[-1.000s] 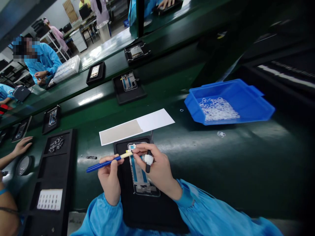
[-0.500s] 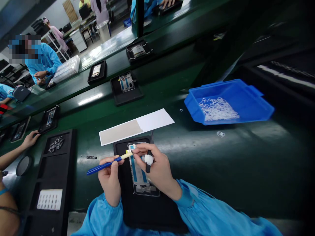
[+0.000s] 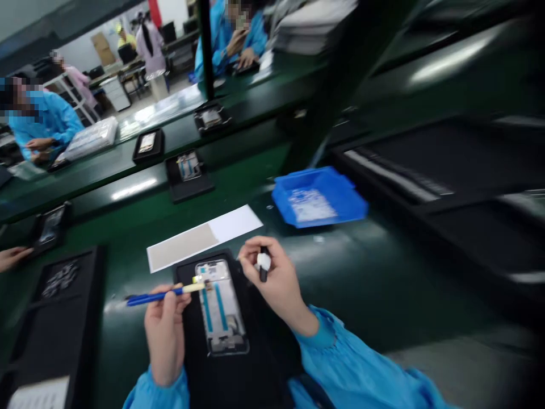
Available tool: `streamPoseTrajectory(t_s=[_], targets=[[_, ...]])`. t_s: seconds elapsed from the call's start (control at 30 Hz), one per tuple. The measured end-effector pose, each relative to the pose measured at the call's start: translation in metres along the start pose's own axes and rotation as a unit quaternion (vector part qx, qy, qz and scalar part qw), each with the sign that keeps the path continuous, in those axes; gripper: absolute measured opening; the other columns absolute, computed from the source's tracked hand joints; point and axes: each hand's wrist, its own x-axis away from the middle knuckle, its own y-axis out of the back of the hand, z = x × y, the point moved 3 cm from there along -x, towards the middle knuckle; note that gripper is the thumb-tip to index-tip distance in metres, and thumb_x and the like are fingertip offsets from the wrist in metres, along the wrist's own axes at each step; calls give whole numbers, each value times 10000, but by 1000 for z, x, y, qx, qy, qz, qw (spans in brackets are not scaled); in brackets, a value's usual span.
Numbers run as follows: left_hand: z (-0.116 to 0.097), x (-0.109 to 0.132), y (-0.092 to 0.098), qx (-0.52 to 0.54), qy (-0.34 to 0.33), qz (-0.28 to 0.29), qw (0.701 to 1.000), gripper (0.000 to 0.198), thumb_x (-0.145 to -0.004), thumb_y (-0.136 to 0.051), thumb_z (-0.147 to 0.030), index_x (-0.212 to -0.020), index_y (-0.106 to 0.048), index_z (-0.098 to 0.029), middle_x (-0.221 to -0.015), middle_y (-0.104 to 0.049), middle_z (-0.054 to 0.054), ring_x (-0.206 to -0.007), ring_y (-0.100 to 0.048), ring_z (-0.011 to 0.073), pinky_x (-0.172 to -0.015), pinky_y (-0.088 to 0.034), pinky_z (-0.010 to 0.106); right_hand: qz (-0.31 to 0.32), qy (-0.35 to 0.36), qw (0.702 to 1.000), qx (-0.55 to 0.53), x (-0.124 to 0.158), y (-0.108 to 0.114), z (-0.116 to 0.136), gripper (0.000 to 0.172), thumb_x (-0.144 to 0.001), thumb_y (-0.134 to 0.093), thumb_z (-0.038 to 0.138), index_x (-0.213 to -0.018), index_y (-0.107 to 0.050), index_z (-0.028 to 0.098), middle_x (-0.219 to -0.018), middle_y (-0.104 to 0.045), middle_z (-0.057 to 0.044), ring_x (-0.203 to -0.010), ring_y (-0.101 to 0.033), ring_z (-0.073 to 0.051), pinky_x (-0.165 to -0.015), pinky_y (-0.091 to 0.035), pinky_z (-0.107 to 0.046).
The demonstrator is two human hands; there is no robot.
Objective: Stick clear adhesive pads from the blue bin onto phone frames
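Note:
A blue pen-like tool with a pale tip is pinched in my left hand, its tip over the upper left of a phone frame. The frame, with blue strips inside, lies on a black tray. My right hand is closed around a small black and white object, to the right of the frame and apart from it. Whether its fingertips also pinch something is too small to tell.
Beyond the tray lies a white and grey card. A blue bin holds small clear pieces. At left is a compartmented black tray; at right, large black trays. A person's hand touches a phone tray at far left.
My right hand has moved away from the phone frame and the tool's tip, to the right. The camera view has turned right, so the bin and card appear further left.

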Motion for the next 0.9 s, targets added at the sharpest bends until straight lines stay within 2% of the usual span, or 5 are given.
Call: streamPoseTrajectory(t_s=[0.13, 0.3, 0.47, 0.67, 0.9], targets=[[-2, -9, 2, -13, -6, -15, 1000, 472, -549, -907, -466, -810, -650, -168, -753, -745, 13, -616, -718, 138, -649, -612, 199, -177, 37, 965, 192, -66, 89, -16, 214, -741, -617, 197, -942, -547, 224, -779, -648, 4, -694, -633, -174, -672, -516, -318], [-6, -12, 6, -99, -65, -1, 993, 482, -535, -893, -517, -764, -658, -164, -786, -766, 43, -655, -739, 171, -653, -614, 172, -145, 39, 934, 324, -108, 134, -30, 218, -692, -593, 158, -902, -599, 217, -731, -665, -15, -715, -618, -232, -694, -486, -368], [-13, -12, 14, -247, -177, 19, 953, 361, -642, -854, -412, -843, -673, -172, -813, -767, 53, -732, -747, 208, -715, -630, 242, -118, 70, 949, 285, -75, 87, -24, 178, -768, -638, 216, -942, -602, 223, -816, -696, -26, -827, -643, -237, -782, -503, -376], [-26, -18, -4, -389, -303, 121, 862, 183, -814, -724, -335, -927, -684, -196, -918, -755, 60, -870, -729, 225, -827, -586, 331, 178, 97, 964, 174, -17, 7, -19, 164, -886, -537, 126, -992, -625, 215, -915, -705, -38, -832, -643, -186, -738, -528, -313], [-27, -21, -39, -428, -345, 197, 812, 70, -837, -696, -264, -886, -718, -220, -863, -755, 50, -818, -728, 214, -761, -594, 318, 247, 125, 943, 184, 0, -9, -31, 289, -882, -466, 71, -1068, -639, 209, -969, -705, -92, -965, -632, -259, -807, -559, -437]])
